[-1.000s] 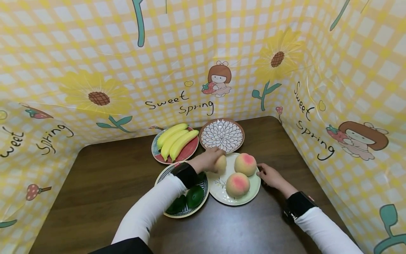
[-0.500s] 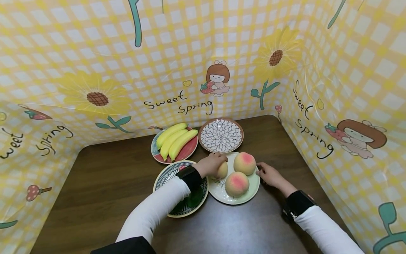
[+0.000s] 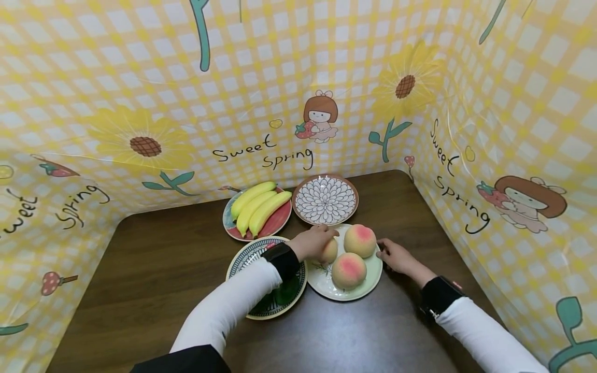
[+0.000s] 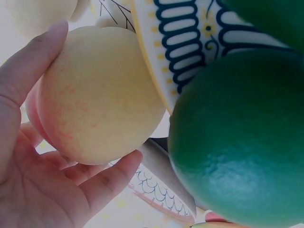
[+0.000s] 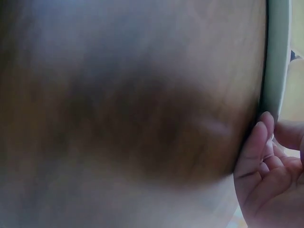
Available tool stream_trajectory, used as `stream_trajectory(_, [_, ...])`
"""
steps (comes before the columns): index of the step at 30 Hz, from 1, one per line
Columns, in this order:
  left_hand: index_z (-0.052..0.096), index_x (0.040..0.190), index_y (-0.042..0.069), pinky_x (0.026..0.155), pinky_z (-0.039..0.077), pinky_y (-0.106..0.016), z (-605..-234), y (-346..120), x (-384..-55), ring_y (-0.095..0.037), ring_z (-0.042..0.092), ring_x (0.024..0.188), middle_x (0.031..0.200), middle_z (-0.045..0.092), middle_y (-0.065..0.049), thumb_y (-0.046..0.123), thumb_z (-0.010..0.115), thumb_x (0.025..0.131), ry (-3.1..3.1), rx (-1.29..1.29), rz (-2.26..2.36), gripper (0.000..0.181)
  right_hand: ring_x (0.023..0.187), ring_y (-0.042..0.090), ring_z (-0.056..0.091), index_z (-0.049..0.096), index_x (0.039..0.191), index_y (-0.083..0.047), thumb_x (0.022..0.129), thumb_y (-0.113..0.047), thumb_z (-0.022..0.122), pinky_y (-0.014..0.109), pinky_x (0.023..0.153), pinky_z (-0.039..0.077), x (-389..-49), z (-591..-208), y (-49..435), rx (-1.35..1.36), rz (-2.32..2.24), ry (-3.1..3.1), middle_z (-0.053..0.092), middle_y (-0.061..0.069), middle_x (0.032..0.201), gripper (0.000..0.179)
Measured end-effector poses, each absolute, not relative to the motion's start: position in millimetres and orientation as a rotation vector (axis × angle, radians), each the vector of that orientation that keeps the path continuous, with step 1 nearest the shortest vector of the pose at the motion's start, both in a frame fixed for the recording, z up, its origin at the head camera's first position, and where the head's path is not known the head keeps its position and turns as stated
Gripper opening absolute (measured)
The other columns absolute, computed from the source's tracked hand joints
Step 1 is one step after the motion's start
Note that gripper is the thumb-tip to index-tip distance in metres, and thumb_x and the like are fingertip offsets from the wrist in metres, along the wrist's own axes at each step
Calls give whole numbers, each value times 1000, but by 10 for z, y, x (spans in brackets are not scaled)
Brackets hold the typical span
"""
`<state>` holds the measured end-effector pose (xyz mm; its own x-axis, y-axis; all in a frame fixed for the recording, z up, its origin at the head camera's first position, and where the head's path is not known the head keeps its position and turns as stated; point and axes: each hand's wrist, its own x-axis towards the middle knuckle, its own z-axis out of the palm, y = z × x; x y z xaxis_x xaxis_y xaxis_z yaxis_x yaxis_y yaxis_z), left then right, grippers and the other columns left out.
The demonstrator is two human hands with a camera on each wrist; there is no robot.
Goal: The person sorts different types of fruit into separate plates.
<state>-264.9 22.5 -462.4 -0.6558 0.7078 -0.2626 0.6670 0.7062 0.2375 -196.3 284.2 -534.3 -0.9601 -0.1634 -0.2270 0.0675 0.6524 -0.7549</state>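
Observation:
My left hand has its fingers and thumb around a peach at the left side of a pale green plate. In the head view that hand partly covers the peach. Two more peaches, one behind and one in front, sit on the same plate with their pink sides up. At the plate's right edge my right hand pinches the rim, its thumb over the edge and its fingers outside, as the right wrist view shows. Below my left wrist, a round green fruit lies in a patterned plate.
Several bananas lie on a red and blue plate at the back left. A brown-rimmed plate with a petal pattern stands behind the peaches. Yellow checked cloth walls in the back and sides of the dark wooden table.
My left hand has shifted slightly right with its peach, deeper over the pale green plate. The left forearm now hides the green fruit from the head view. My right hand stays at the rim.

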Motion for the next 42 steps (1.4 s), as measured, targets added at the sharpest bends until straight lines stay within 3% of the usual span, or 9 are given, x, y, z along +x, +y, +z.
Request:
stream_trajectory(9, [42,154,5,118,41,-45,-4404,2,-2831,-35,49,139,152,49,-24,17,85,82,2485,951,443,84,64,11,59,35,145,17,105,-16,50,26,60,54,-2147,-5151,2990,-72,-1286,2232,61,8,83,53])
stream_trajectory(16, [34,157,-2,126,30,-46,-4109,-567,-3156,-39,38,150,159,41,-27,26,78,90,2628,750,515,85,72,9,61,30,147,18,110,-18,38,26,67,54,-2525,-4947,3159,-16,-1311,2222,64,11,94,52])
stream_trajectory(21, [30,158,-3,122,35,-51,-4076,-993,-3344,-43,39,148,158,40,-30,23,71,95,2654,512,603,80,83,11,61,24,150,17,112,-24,30,27,74,54,-2826,-4921,3114,62,-1376,2232,61,21,112,56])
stream_trajectory(25, [31,157,-4,116,42,-52,-4154,-1231,-3406,-45,46,142,153,45,-33,21,68,97,2680,389,641,74,102,19,61,16,155,15,113,-29,26,30,84,54,-2997,-4927,3000,55,-1425,2187,45,36,140,61])
stream_trajectory(28, [36,154,-6,113,45,-50,-4213,-1279,-3459,-45,51,138,147,51,-34,19,66,97,2716,348,637,70,111,26,61,7,157,14,113,-30,23,33,88,54,-3111,-4914,2906,15,-1436,2163,38,40,147,64])
stream_trajectory(34, [44,151,-4,113,47,-47,-4334,-1162,-3596,-39,57,134,143,59,-28,19,67,96,2773,286,566,64,118,33,57,1,158,13,113,-26,22,34,89,53,-3337,-4940,2761,-54,-1455,2125,46,35,137,63])
stream_trajectory(39, [49,147,-4,116,44,-45,-4487,-1120,-3633,-36,56,136,145,60,-22,19,70,92,2799,248,427,63,96,15,59,14,156,13,112,-16,27,28,85,51,-3324,-5058,2600,-68,-1511,2087,58,11,112,54])
stream_trajectory(42, [58,138,-3,111,46,-44,-4543,-1101,-3641,-35,60,129,139,64,-20,19,71,91,2798,240,352,54,91,10,57,14,155,13,112,-13,26,31,92,50,-3283,-5101,2535,-61,-1538,2053,59,8,111,52])
